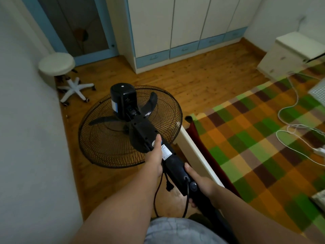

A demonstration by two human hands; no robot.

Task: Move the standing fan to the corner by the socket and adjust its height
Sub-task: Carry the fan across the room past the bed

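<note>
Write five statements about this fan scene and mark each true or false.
1. The left hand and right hand both grip the fan. True.
2. The fan stands upright. False: it tilts forward, with its head away from the person.
3. A white stool stands left of the fan. True.
4. The blanket is plain white. False: it is checked in green, orange and brown.
5. The fan's plug sits in a socket. False: it hangs loose under the fan's column.
</note>
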